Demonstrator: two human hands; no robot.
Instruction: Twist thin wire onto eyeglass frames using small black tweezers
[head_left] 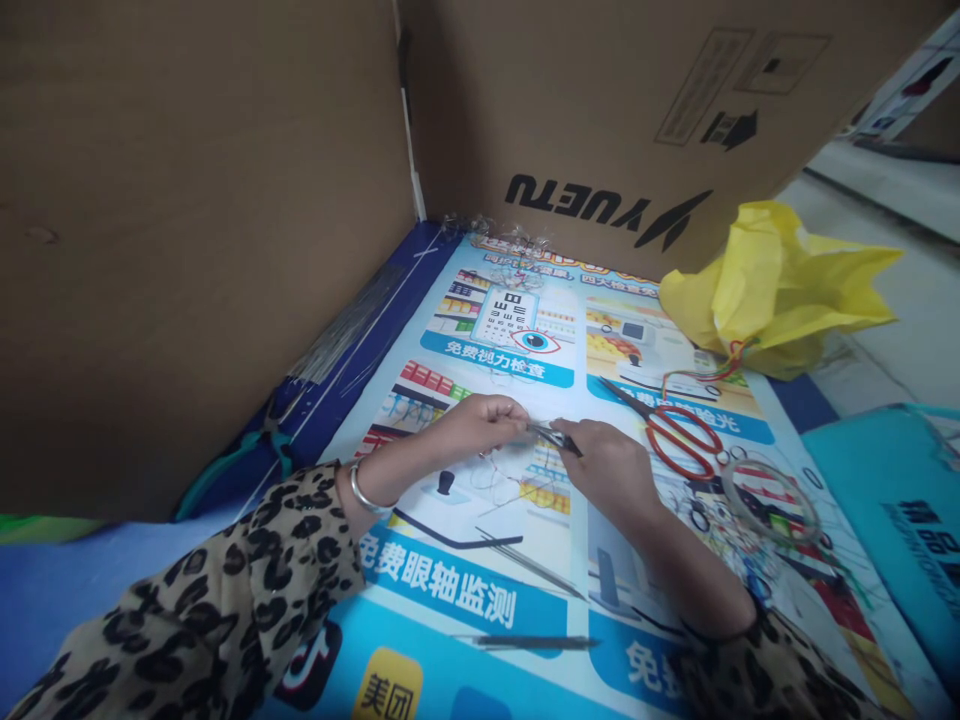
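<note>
My left hand (pixel 491 422) is closed in a pinch on a thin piece of wire (pixel 534 428). Close beside it, my right hand (pixel 609 465) is wrapped round a pair of pliers (pixel 559 437), whose dark jaws point left and meet the wire between the hands. Most of the pliers' handles are hidden in the fist. Below the hands lie loose straight wires (pixel 529 562) and a small bundle of wires (pixel 536 642). Red-handled scissors (pixel 682 440) rest partly open just right of my right hand.
Cardboard walls (pixel 480 110) stand behind and left. Teal-handled pliers (pixel 244 455) and straight wires (pixel 334 330) lie at left, bent wire pieces (pixel 517 240) at back. To the right are a yellow bag (pixel 765 290), a tape roll (pixel 810 520), tangled threads and a teal pouch (pixel 877 470).
</note>
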